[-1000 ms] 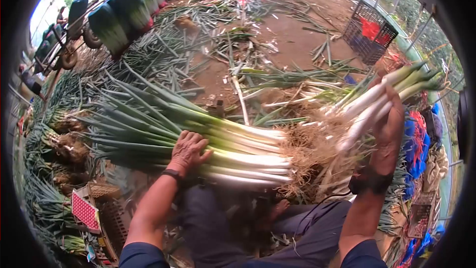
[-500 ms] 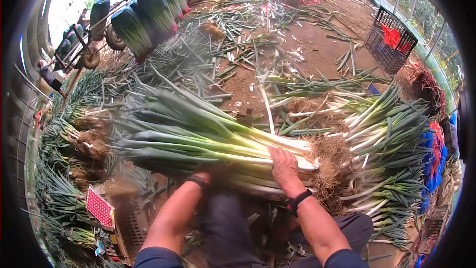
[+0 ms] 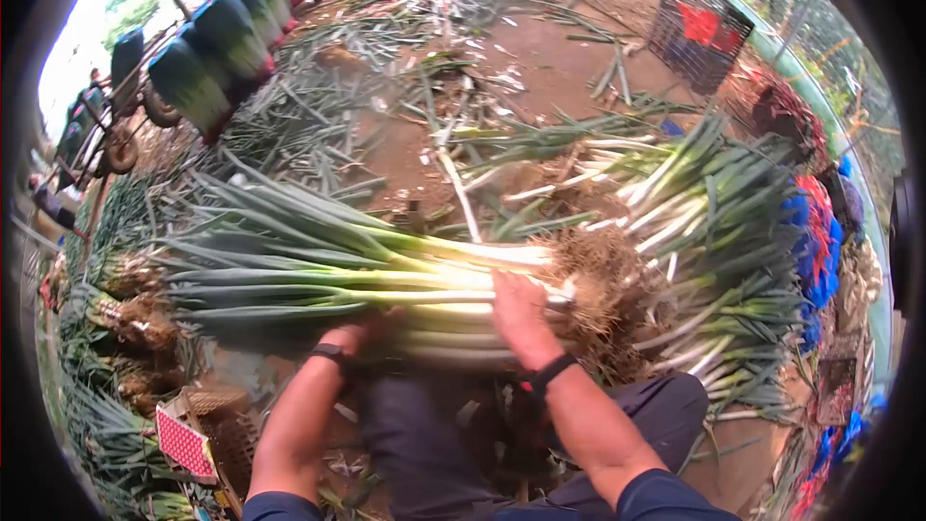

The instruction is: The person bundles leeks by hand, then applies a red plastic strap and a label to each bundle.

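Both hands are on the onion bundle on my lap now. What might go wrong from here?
The green onion bundle looks loose, with no tie showing; only the right hand presses on top, so stalks may slide apart. The left hand is mostly hidden under it, so its support is uncertain. The bundle's roots touch the loose pile beside it and might tangle.

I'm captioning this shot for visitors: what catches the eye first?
A thick bundle of green onions lies across the person's lap, the right hand pressed on its white stalks and the left hand tucked under it. Right of it lies a loose pile of green onions; wrapped bundles stand upper left.
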### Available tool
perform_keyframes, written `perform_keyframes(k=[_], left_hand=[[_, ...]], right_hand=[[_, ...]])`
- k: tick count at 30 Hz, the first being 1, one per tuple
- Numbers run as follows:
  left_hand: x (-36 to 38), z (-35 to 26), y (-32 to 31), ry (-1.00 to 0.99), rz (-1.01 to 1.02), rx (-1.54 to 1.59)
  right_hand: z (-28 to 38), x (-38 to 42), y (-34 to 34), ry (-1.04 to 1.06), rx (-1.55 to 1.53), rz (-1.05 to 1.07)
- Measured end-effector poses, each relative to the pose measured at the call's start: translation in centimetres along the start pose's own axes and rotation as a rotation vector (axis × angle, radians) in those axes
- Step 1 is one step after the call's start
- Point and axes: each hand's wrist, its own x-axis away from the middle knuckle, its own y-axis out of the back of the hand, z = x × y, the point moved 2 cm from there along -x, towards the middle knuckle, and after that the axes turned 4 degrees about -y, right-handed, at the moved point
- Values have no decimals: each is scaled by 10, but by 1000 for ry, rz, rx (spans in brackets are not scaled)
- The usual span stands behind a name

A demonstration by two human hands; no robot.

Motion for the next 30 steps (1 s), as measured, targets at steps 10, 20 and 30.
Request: perform_keyframes(k=[10, 20, 30], left_hand=[[-4, -3, 5, 93, 75, -131], [-21, 36, -3, -24, 145, 185], [49, -66, 121, -61, 0, -256]], right_hand=[[-5, 1, -12, 22, -62, -140], [-7, 4, -8, 117, -118, -312], [-17, 8, -20, 27, -239, -198]])
